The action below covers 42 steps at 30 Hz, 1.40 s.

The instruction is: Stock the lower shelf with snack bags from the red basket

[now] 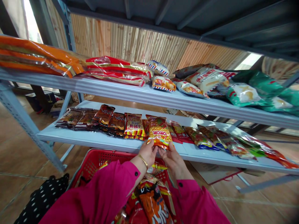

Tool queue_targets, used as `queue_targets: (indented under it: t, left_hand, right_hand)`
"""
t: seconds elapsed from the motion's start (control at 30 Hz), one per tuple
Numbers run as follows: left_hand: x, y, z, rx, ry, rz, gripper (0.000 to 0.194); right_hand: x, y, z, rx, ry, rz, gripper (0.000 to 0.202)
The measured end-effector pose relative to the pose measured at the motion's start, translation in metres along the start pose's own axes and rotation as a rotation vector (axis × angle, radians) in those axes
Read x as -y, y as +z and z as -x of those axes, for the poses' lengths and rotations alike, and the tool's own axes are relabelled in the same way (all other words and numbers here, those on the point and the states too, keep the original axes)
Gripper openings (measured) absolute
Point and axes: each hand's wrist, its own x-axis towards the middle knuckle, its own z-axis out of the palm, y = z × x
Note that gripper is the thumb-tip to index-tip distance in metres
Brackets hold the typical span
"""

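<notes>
Both of my hands grip the near end of a red and yellow snack bag (159,130) over the front edge of the lower shelf (93,140). My left hand (149,153), with a gold bangle at the wrist, pinches its left corner. At its right corner, the fingers of my right hand (171,155) are closed on the wrapper. A yellow and red snack bag (134,124) lies just to the left of it, and red packets (181,131) lie to the right. Below my forearms stands a red basket (93,158) holding several snack bags, among them an orange one (155,202).
Dark brown packets (87,119) and blue-edged packets (201,138) line the lower shelf. The upper shelf (112,88) carries orange, red, white and green bags (245,93). A metal shelf underside (175,15) hangs overhead. A cardboard box (215,171) is under the lower shelf.
</notes>
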Motion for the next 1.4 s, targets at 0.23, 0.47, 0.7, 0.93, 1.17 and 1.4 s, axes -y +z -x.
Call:
queue_targets:
  t: [0.23,0.47,0.7,0.93,1.17,1.4]
  left_hand:
    - [0.005,0.019,-0.030,-0.074,0.009,0.099,0.012]
    - [0.005,0.017,-0.036,-0.083,0.006,0.098,0.020]
    - [0.008,-0.014,0.009,-0.016,-0.106,0.036,0.019]
    - [-0.033,-0.073,0.053,-0.050,-0.123,-0.170,0.008]
    - [-0.089,-0.133,0.069,-0.241,-0.051,-0.385,0.010]
    - [-0.116,-0.169,0.098,-0.249,-0.051,-0.416,0.010]
  right_hand:
    - [0.018,0.014,-0.038,0.039,0.006,0.113,0.025]
    - [0.007,0.022,-0.062,0.006,0.019,0.181,0.027]
    - [0.006,0.019,-0.067,-0.086,0.032,0.238,0.027]
    - [0.004,0.025,-0.059,-0.149,0.079,0.302,0.034]
    - [-0.001,0.022,-0.044,-0.154,0.058,0.399,0.027]
    - [-0.028,0.011,-0.002,-0.032,-0.181,0.799,0.014]
